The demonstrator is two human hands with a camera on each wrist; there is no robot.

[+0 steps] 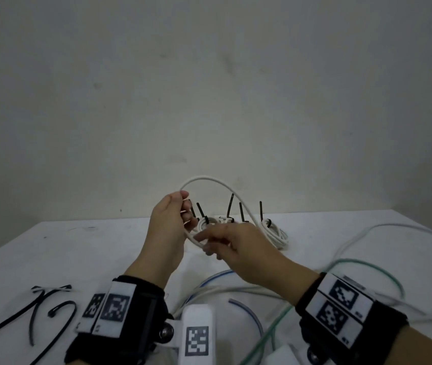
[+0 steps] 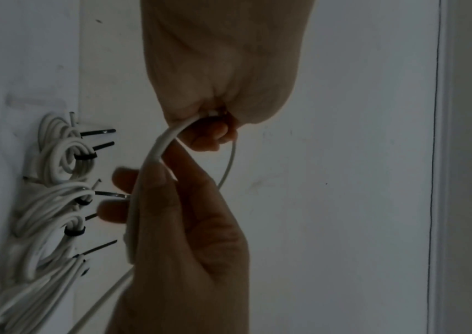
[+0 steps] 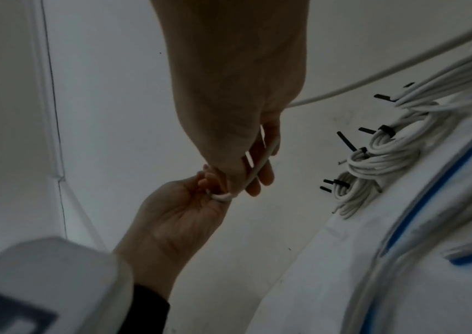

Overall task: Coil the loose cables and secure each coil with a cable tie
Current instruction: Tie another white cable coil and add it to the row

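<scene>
A white cable [image 1: 211, 178] arches in a loop above the table [image 1: 78, 248], held between both hands. My left hand [image 1: 187, 214] grips one end of the loop with curled fingers; in the left wrist view the cable [image 2: 154, 153] leaves its fist [image 2: 211, 133]. My right hand [image 1: 207, 246] pinches the same cable just below and to the right, with fingers [image 3: 260, 178] curled round the strand [image 3: 257, 167]. The two hands almost touch. The cable's tail runs off to the right across the table.
Several tied white coils [image 1: 275, 233] with upright black tie tails [image 1: 230, 206] lie at the table's back, near the wall. Loose black cable ties [image 1: 51, 312] lie front left. Loose blue [image 1: 251, 317], green [image 1: 367, 267] and white cables sprawl front right.
</scene>
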